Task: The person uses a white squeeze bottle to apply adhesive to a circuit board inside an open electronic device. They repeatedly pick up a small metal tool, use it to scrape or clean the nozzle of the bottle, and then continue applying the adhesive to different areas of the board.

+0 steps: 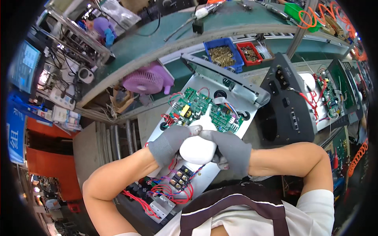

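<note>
A white squeeze bottle (198, 150) with a narrow tip is held between my two grey-gloved hands. My left hand (173, 142) closes round its left side, and my right hand (231, 149) wraps the right side, thumbs meeting near its shoulder. The tip points away from me, over a green circuit board (198, 100); whether it touches the board I cannot tell. That board sits in an opened metal chassis (239, 103) with an upright panel (226, 76) at its far side. Near my body lie a black terminal block (181, 177) and red wires (161, 189).
A second dark chassis (284, 106) with wiring stands to the right. Beyond are a blue bin (223, 56) and red bin (249, 53) of small metal parts, and a purple fan (146, 80). Orange coiled hoses (322, 15) hang at the far right; a monitor (26, 65) is at left.
</note>
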Available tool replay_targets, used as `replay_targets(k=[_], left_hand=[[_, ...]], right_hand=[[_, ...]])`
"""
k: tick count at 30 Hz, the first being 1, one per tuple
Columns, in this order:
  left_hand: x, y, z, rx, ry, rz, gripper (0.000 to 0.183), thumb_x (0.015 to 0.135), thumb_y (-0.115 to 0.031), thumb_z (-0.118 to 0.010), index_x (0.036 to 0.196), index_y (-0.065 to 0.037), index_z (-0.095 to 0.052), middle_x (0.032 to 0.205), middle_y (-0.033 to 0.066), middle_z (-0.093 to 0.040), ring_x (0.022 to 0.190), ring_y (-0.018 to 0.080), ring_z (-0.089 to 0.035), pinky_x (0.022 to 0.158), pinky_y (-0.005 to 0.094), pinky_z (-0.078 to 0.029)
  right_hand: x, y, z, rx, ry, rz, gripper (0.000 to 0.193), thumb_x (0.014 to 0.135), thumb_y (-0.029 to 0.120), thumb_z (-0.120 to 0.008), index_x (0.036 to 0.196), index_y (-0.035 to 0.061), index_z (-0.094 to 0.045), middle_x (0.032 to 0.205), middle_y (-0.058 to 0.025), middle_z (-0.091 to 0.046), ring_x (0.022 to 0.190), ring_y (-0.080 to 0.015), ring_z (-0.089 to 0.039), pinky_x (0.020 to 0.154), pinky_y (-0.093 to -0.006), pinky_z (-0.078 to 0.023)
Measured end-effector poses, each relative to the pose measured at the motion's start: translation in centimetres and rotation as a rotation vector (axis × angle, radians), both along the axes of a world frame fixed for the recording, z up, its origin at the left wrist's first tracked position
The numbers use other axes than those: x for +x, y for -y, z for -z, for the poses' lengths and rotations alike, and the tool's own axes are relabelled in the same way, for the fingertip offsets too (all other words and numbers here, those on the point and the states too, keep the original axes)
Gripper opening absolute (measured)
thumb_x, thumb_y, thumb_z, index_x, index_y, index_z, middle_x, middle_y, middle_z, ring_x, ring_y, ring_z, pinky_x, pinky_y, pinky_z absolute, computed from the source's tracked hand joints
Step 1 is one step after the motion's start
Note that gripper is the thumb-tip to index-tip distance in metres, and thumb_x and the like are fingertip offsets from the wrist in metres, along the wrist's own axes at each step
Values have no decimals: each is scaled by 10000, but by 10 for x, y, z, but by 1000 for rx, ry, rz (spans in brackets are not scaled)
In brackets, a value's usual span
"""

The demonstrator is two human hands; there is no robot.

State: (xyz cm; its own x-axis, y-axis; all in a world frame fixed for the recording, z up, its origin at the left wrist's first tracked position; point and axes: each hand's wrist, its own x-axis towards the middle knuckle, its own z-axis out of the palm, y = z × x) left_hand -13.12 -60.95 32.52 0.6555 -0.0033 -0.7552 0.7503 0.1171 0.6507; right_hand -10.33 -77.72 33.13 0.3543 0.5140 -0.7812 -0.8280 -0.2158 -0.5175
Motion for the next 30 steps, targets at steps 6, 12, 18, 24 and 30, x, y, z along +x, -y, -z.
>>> replay_targets(k=[6,12,18,24,30], left_hand=[[3,-15,32,7,60,109,358,855,-397,-592,667,-92,-599,493,-10,-497,354,70,-410,312,239,-278],[2,-15,47,-74,83,86,366,852,-395,-592,655,-87,-603,494,0,-507,357,75,-418,319,241,-281],[9,-16,41,-19,99,111,356,859,-379,-575,675,-76,-612,507,8,-521,359,83,-443,315,243,-299],[11,-13,42,-65,88,98,336,853,-356,-571,689,-66,-608,514,16,-528,355,94,-460,304,247,-311],[16,-9,19,12,-39,123,298,841,-282,-607,962,-11,-629,840,74,-658,697,133,-644,576,253,-516]], right_hand=[[8,-8,6,-82,-59,36,410,805,436,-593,737,33,-563,490,-41,-435,324,-105,-367,279,-233,-297],[11,-7,12,-93,-77,4,387,803,428,-595,758,44,-571,522,-33,-466,359,-95,-400,286,-227,-289],[11,-11,4,-95,-59,62,353,821,411,-572,795,59,-575,549,-34,-489,391,-89,-416,311,-222,-284],[9,-11,4,-93,-48,69,293,858,424,-520,878,133,-552,504,6,-458,357,-77,-356,344,-221,-262],[6,-9,6,-41,-29,109,242,882,394,-494,943,164,-540,527,20,-487,339,-67,-347,326,-217,-256]])
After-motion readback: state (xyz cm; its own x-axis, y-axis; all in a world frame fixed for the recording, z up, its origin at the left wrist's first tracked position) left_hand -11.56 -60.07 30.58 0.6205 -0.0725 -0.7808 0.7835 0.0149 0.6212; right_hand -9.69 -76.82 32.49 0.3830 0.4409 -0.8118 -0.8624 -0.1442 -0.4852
